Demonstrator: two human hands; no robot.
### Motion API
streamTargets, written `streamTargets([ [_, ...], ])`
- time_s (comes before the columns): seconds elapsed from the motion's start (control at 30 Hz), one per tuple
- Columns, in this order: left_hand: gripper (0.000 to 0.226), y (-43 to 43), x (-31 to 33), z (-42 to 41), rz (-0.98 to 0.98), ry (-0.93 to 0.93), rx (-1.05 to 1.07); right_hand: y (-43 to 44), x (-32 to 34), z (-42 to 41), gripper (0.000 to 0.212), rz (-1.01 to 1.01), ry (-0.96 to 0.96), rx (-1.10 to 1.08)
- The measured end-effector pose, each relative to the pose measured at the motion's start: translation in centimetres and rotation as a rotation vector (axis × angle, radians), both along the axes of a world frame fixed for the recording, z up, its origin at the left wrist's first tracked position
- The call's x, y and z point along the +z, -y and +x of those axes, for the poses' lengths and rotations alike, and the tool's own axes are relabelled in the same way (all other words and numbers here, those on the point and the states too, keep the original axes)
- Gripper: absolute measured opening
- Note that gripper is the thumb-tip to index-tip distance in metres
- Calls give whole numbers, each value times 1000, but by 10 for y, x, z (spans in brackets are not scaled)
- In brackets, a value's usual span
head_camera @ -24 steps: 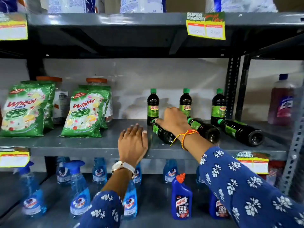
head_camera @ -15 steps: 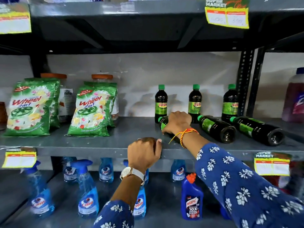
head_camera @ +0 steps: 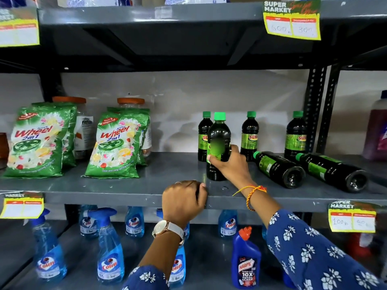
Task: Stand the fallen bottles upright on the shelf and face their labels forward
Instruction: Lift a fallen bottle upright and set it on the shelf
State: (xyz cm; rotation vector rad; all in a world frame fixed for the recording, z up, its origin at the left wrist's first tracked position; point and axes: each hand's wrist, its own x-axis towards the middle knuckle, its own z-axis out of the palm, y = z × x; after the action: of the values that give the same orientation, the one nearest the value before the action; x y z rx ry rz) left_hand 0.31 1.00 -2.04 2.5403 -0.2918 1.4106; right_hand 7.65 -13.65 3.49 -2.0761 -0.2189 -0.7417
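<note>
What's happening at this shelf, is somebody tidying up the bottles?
Yes. A person is straightening dark bottles with green caps on a grey shelf. Their right hand grips one bottle that stands upright near the shelf's front, its label blurred. Their left hand is curled over the shelf's front edge. Three bottles stand at the back, and two fallen bottles lie on their sides to the right, yet to be stood up.

left hand (head_camera: 184,200): fisted, knuckles up | right hand (head_camera: 229,166): extended, fingers curled gripping
</note>
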Motion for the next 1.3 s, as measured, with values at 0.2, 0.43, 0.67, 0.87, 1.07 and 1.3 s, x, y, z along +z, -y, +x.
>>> streamTargets([
  [0.2,37,2,-2,1,6,66,6,0,-8,6,91,-96,-14,3],
  [0.43,39,2,-2,2,19,33,24,1,-9,12,70,113,-120,241],
  [0.67,39,3,-4,2,24,51,23,4,-9,12,67,178,-72,251],
  [0.87,39,3,-4,3,24,75,33,2,-9,14,75,251,-99,315],
  [1.07,39,2,-6,5,20,65,25,6,-9,17,63,283,-148,361],
  [1.3,41,2,-5,4,21,48,31,4,-10,17,59,231,-172,360],
])
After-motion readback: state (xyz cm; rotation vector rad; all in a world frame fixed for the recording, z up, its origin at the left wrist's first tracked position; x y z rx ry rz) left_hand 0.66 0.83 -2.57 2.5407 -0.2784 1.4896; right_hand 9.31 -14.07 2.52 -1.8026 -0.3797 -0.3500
